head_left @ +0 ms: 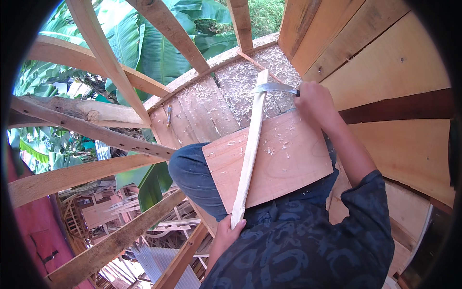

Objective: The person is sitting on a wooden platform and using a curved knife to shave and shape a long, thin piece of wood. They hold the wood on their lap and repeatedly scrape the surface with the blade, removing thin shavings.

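My right hand point(314, 102) is closed round the dark handle of a curved-blade knife point(275, 87). Its pale steel blade lies across the upper end of a long whittled wooden stick point(252, 144). Near my waist, my left hand point(226, 237) grips the stick's lower end. The stick slants up and away from me over a flat wooden board point(293, 159) that rests on my lap. Small curled shavings are scattered on this board.
Shavings point(236, 89) cover the plank floor point(192, 113) ahead, where a small pen-like object point(169, 116) lies at the left. Wooden beams point(110, 62) form an open frame on the left, with scrap wood below. A plank wall point(385, 62) stands close on my right.
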Demonstrator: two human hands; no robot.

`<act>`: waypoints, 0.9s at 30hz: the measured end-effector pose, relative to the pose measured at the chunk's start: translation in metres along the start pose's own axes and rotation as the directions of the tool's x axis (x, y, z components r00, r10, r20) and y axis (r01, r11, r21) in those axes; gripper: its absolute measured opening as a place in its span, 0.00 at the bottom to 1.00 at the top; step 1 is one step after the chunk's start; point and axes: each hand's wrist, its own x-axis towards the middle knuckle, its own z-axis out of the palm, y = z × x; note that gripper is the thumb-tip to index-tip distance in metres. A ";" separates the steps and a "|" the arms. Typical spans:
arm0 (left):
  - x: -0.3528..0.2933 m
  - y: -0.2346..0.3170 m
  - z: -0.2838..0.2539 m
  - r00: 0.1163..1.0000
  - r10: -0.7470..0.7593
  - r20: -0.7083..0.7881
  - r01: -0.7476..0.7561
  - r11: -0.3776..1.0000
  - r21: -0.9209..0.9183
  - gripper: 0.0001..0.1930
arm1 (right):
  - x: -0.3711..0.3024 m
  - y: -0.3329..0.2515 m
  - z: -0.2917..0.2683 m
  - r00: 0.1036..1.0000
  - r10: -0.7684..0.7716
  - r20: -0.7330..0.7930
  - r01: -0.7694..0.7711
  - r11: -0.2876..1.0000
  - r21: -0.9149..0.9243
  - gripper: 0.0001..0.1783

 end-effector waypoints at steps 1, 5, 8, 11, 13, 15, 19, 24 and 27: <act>0.000 -0.003 -0.002 1.000 -0.007 0.016 0.007 1.000 -0.011 0.19 | 0.008 0.008 -0.002 0.996 0.078 -0.036 -0.078 0.997 -0.007 0.13; -0.001 -0.015 -0.003 1.000 -0.014 0.003 0.014 1.000 -0.022 0.19 | 0.011 0.004 -0.024 0.991 0.102 0.091 -0.103 0.995 0.015 0.17; 0.002 -0.014 0.000 0.999 -0.030 -0.013 0.030 1.000 0.000 0.20 | -0.026 -0.035 -0.030 0.958 -0.139 0.249 0.152 0.988 -0.033 0.17; 0.003 -0.009 -0.001 1.000 -0.011 -0.024 0.012 0.999 0.036 0.21 | -0.037 -0.044 -0.011 0.951 -0.184 0.249 0.194 0.981 -0.013 0.14; 0.002 -0.005 -0.002 1.000 -0.007 -0.023 0.008 0.999 0.037 0.21 | -0.020 -0.036 -0.004 0.960 -0.152 0.235 0.158 0.987 -0.008 0.12; 0.002 -0.001 -0.002 1.000 -0.023 -0.021 0.024 0.999 0.023 0.21 | -0.014 -0.034 -0.002 0.962 -0.189 0.198 0.200 0.979 -0.032 0.10; 0.002 0.003 -0.001 0.999 -0.002 -0.039 0.003 1.000 0.018 0.21 | -0.005 -0.037 0.003 0.976 -0.151 0.158 0.158 0.987 -0.031 0.09; 0.006 0.003 -0.001 0.999 -0.034 -0.028 0.034 0.999 0.018 0.21 | 0.032 -0.007 0.010 1.000 0.014 -0.002 -0.014 0.998 -0.067 0.10; 0.003 -0.021 0.000 0.999 0.021 -0.034 -0.021 1.000 -0.003 0.20 | 0.047 0.014 -0.011 0.985 0.170 -0.025 -0.171 0.985 -0.022 0.11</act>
